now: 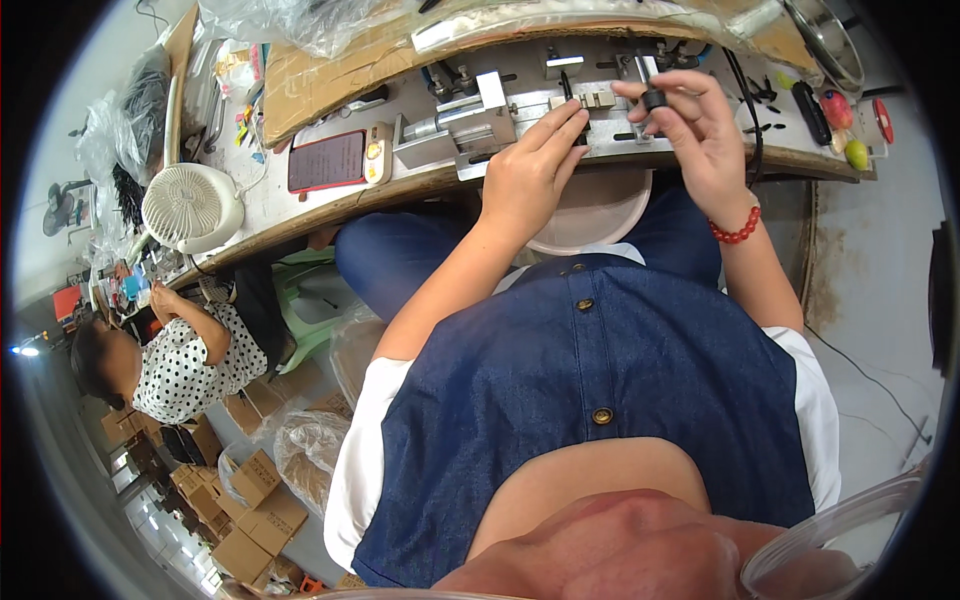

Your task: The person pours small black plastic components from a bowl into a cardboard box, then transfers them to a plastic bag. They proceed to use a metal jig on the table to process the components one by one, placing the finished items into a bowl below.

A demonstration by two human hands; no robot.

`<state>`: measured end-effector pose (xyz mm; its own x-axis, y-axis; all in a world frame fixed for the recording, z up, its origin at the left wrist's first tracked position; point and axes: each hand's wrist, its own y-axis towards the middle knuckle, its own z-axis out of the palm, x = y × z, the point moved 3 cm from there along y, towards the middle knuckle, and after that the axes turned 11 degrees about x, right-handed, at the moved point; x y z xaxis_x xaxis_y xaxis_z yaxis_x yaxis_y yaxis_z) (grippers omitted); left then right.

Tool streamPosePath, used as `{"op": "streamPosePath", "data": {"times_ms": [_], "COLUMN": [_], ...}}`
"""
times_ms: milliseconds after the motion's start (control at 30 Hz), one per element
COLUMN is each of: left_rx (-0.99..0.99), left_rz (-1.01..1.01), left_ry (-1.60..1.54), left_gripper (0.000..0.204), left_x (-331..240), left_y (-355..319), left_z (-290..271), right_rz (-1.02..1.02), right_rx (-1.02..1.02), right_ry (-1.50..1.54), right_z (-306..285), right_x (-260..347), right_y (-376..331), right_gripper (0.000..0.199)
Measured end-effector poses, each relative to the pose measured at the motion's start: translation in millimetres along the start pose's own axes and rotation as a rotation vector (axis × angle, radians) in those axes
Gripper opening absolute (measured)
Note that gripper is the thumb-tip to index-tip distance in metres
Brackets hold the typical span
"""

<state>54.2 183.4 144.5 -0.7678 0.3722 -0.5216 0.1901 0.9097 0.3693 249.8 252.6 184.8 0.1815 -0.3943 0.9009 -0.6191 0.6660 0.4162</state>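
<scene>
On the bench in front of me is a metal clamping fixture (482, 112) with silver blocks and a slotted base. My left hand (532, 175) reaches into its middle, the fingers close together over a thin black part (566, 86) that sticks out beyond the fingertips. What the thumb touches underneath is partly hidden. My right hand (705, 135) is at the fixture's right end, thumb and fingers curled around a short black cylindrical knob (653, 99). Whether the knob is fixed to the silver slide beside it I cannot tell.
Left of the fixture lie a phone (328, 162) and a white fan (192, 208). Small black parts (765, 90) and a black-handled tool (810, 112) lie to the right. Below the bench edge, a pale basin (590, 225) sits between my legs. Another person (190, 360) works farther left.
</scene>
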Motion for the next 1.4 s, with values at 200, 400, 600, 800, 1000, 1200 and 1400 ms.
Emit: {"op": "streamPosePath", "data": {"times_ms": [200, 400, 600, 800, 1000, 1200, 1400], "left_rx": [-0.007, -0.336, -0.165, -0.031, -0.287, -0.278, -0.070], "left_rz": [0.030, -0.026, -0.040, -0.041, 0.176, 0.181, 0.083], "left_ry": [-0.001, 0.150, 0.469, 0.387, 0.525, 0.087, -0.088], "left_gripper": [0.041, 0.028, 0.020, 0.013, 0.020, 0.018, 0.020], "left_x": [-0.4, 27.8, 81.8, 76.5, 70.9, 8.1, -4.9], "left_y": [3.8, 53.4, 120.1, 126.6, 110.9, 50.6, -6.4], "left_z": [-9.1, -87.6, -139.9, -134.9, -139.6, -96.0, -18.0], "right_rz": [0.027, -0.087, -0.139, -0.140, -0.208, -0.103, 0.468], "right_rx": [0.009, 0.149, 0.220, 0.220, 0.117, -0.241, -0.154], "right_ry": [-0.431, -0.895, -1.131, -1.182, -1.005, -1.334, -0.934], "right_z": [19.2, 40.6, 53.6, 49.9, 23.0, -75.1, -99.6], "right_x": [2.2, -4.2, -21.8, -25.2, -4.7, 8.1, -21.2], "right_y": [-2.7, -0.3, 2.4, -1.3, 25.6, 111.6, 147.2], "right_gripper": [0.020, 0.023, 0.020, 0.019, 0.025, 0.022, 0.029]}}
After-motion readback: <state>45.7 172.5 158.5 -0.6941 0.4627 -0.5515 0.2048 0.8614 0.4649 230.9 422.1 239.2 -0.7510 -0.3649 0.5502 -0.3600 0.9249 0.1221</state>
